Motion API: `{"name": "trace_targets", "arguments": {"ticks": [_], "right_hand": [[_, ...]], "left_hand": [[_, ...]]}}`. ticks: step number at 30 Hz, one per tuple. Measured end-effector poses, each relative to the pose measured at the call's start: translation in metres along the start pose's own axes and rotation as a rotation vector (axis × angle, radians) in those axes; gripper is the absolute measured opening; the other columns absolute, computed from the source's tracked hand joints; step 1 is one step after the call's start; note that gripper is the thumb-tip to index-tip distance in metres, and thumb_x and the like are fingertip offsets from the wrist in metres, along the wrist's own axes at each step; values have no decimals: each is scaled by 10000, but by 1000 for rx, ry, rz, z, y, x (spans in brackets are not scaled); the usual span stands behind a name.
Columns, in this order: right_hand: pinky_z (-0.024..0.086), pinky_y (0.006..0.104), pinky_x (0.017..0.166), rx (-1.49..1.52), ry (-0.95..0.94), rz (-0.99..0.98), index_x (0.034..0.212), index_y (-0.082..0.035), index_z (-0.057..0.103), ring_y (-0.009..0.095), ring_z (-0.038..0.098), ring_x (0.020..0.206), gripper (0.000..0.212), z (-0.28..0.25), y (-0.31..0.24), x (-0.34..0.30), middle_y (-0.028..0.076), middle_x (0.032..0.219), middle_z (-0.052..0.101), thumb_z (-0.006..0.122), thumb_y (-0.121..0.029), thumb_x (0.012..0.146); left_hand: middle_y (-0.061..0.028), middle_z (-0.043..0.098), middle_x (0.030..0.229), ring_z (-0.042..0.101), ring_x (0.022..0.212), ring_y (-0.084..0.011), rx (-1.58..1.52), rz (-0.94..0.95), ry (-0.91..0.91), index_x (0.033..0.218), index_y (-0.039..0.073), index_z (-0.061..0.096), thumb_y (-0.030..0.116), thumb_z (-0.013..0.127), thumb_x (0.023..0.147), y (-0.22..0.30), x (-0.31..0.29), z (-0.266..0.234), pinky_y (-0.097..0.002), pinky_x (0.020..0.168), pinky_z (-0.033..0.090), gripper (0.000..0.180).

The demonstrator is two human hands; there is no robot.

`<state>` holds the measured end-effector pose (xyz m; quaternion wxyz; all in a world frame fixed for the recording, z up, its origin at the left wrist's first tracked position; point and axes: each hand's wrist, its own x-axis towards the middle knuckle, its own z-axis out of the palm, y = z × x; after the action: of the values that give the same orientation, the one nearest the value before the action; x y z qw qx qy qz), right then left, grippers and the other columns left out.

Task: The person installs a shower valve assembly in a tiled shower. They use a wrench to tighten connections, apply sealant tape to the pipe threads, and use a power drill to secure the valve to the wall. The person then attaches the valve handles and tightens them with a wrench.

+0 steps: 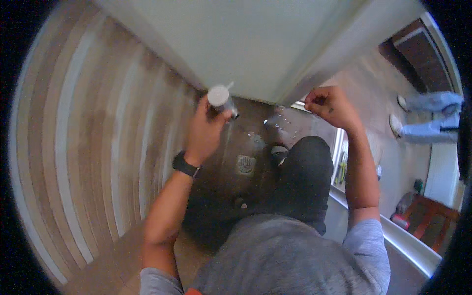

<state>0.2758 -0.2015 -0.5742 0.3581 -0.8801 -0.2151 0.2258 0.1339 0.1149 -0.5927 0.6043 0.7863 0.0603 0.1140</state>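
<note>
My left hand [205, 130], with a dark watch on its wrist, is wrapped round a small grey cylinder with a round white top [219, 95]. A thin white tip sticks up beside that top, and a dark bit shows at its lower end. The cylinder is held up near the bottom corner of a pale flat panel [231, 44]. My right hand [334, 108] is raised next to the panel's right edge, its thumb and fingertips pressed together. Whatever they pinch, if anything, is too small to tell.
Below my hands, the brown floor has a square drain grate [246, 164] and shiny wet-looking spots [255, 140]. A striped wall [98, 128] rises at left. At right run a light metal sill [393, 231], a wooden chair [432, 219] and a person in light blue trousers [430, 115].
</note>
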Motion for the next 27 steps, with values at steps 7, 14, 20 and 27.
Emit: {"name": "trace_targets", "arguments": {"ticks": [7, 14, 20, 27], "right_hand": [[554, 416, 692, 97, 135, 649, 840, -34, 745, 326, 707, 718, 169, 115, 243, -73, 192, 787, 719, 726, -182, 761], [550, 510, 771, -100, 304, 780, 852, -39, 752, 420, 695, 801, 201, 222, 318, -118, 236, 855, 706, 652, -205, 799], [551, 519, 801, -52, 447, 868, 878, -33, 755, 433, 694, 836, 229, 249, 354, -106, 241, 881, 706, 623, -211, 819], [535, 509, 865, -169, 282, 825, 996, -102, 764, 392, 693, 944, 254, 277, 383, -98, 209, 995, 719, 630, -259, 850]], "left_hand": [[-126, 626, 1244, 597, 1158, -230, -50, -197, -202, 1341, -21, 472, 182, 736, 912, -221, -23, 137, -375, 1014, 453, 542], [-145, 577, 1295, 551, 1211, -249, -36, -273, -320, 1380, -24, 429, 122, 717, 912, -303, -29, 213, -385, 1062, 411, 568], [-154, 551, 1314, 551, 1205, -259, -5, -233, -305, 1403, -3, 392, 113, 715, 910, -322, -34, 240, -383, 1052, 416, 601], [-166, 537, 1300, 538, 1197, -273, 192, -213, -309, 1411, 0, 349, 112, 706, 912, -343, -36, 260, -398, 1058, 395, 623]]}}
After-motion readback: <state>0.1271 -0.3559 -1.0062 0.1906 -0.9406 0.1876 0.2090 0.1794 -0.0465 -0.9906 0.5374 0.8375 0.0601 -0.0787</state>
